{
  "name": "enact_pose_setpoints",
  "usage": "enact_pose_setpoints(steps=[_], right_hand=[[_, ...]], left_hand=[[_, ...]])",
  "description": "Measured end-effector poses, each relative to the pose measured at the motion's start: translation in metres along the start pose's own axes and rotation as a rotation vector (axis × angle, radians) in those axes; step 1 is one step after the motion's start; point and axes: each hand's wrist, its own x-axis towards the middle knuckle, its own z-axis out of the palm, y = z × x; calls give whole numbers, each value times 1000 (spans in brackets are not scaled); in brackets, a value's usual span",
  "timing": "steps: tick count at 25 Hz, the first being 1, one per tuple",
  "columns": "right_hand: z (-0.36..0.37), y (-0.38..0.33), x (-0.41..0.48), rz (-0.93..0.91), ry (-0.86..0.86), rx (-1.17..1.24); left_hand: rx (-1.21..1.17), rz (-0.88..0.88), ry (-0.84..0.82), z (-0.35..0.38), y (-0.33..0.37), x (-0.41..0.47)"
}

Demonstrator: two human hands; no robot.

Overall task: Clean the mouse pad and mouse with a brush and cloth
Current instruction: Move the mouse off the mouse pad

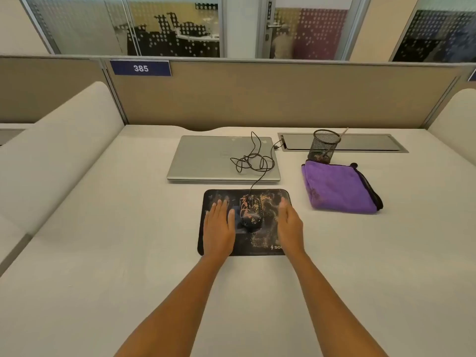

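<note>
Both hands — left hand (pixel 219 225), right hand (pixel 290 224) — lie flat (no grip) on the mouse pad (pixel 260 240), flanking the mouse (pixel 250 211).

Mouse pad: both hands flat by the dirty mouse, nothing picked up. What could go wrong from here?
1. The mouse cable lies tangled on the laptop; moving the mouse may drag it.
2. The brush leans in the mesh cup; pulling it could tip the cup.
3. Brushing may scatter grit onto the cloth.

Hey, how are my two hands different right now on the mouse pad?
The left hand lies flat, palm down, fingers spread; the right hand stands on its edge, fingers together. The left hand is left of the mouse, the right hand on its right. Both are open, empty and on the mouse pad.
</note>
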Motion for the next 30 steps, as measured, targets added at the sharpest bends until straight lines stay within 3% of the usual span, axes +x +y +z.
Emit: enact_pose_setpoints(steps=[3, 7, 14, 30], right_hand=[[19, -11, 5, 54, -68, -21], [42, -16, -1, 38, -158, -183], [68, -18, -5, 19, -64, -328], [105, -60, -19, -63, 83, -171]], left_hand=[[-98, -70, 70, 0, 6, 11], [109, -28, 56, -7, -14, 17], [396, -8, -41, -18, -47, 14], [448, 48, -80, -42, -74, 14]])
